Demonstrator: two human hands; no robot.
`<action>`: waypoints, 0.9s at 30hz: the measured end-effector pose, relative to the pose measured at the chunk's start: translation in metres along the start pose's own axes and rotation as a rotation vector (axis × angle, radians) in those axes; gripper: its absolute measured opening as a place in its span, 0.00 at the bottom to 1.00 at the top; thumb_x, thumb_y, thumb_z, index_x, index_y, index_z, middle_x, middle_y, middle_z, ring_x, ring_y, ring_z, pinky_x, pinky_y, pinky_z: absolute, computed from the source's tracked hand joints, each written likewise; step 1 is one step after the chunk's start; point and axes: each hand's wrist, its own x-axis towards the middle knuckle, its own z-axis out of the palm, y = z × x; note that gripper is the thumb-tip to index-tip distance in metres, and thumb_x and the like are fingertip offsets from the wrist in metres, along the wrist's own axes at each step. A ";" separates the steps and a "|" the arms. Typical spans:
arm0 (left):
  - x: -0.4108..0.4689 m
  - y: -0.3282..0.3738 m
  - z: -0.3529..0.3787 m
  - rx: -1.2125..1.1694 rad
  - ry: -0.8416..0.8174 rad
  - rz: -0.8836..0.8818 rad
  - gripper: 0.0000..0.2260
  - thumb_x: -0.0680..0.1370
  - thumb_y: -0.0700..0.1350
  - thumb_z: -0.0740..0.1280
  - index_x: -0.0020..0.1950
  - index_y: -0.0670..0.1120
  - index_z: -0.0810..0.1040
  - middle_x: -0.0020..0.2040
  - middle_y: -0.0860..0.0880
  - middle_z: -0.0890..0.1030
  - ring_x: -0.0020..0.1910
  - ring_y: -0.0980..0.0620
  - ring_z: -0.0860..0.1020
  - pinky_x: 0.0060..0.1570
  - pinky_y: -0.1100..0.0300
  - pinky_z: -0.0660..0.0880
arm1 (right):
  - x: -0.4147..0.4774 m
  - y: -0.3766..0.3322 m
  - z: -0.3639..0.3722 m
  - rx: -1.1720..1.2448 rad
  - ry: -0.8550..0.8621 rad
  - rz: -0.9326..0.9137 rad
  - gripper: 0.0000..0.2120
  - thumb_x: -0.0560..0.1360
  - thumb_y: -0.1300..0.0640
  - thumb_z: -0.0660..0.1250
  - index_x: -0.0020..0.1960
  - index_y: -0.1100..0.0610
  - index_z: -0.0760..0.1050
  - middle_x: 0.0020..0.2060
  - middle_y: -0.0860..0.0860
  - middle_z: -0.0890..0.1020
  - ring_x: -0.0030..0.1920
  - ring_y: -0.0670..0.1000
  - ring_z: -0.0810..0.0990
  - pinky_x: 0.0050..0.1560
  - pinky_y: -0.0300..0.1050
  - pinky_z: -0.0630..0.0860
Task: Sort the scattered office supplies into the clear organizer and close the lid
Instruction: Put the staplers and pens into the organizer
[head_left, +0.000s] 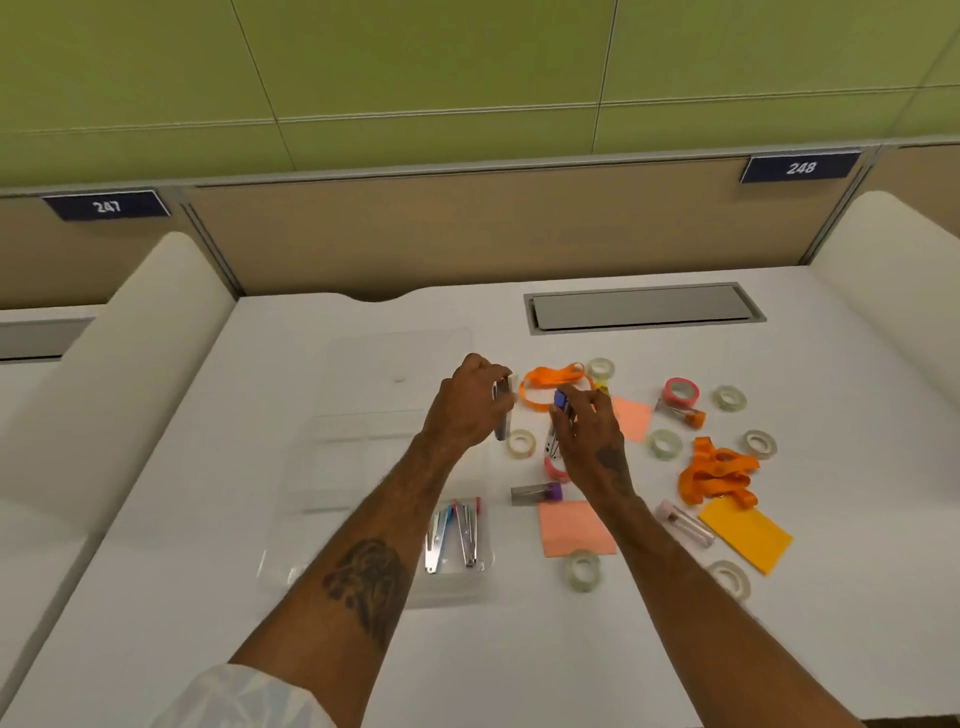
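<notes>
Head view: my left hand (470, 410) grips 1 grey tube (502, 428). My right hand (587, 431) pinches 1 purple-capped tube (560, 400). The clear organizer (363, 467) lies just left of and below my left hand. I think I am gathering tubes. Next, both must go in 1 free slot.

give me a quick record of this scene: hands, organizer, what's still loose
left hand: holds clear tube
right hand: holds purple-capped tube
organizer: open, clips in near right compartment
lid: open, lying flat behind
loose on desk: tape rolls, lanyards, notes
</notes>
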 end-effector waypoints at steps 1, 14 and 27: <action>-0.009 -0.009 -0.005 -0.004 0.005 -0.008 0.16 0.78 0.51 0.68 0.64 0.48 0.77 0.62 0.47 0.75 0.56 0.46 0.78 0.56 0.57 0.72 | -0.006 -0.008 0.007 -0.001 -0.010 0.009 0.15 0.80 0.53 0.62 0.65 0.55 0.73 0.60 0.57 0.74 0.53 0.58 0.78 0.50 0.50 0.76; -0.102 -0.067 -0.017 0.153 -0.116 -0.033 0.13 0.78 0.51 0.65 0.61 0.50 0.79 0.57 0.45 0.76 0.52 0.42 0.79 0.54 0.51 0.76 | -0.068 -0.059 0.058 -0.056 -0.138 -0.008 0.17 0.78 0.52 0.65 0.66 0.54 0.73 0.62 0.56 0.76 0.57 0.55 0.78 0.55 0.44 0.75; -0.144 -0.071 0.005 0.503 -0.128 -0.062 0.14 0.80 0.52 0.60 0.57 0.49 0.81 0.55 0.47 0.78 0.53 0.47 0.77 0.54 0.53 0.70 | -0.095 -0.062 0.059 -0.144 -0.250 -0.071 0.18 0.78 0.51 0.65 0.67 0.52 0.73 0.64 0.54 0.74 0.58 0.55 0.79 0.55 0.46 0.76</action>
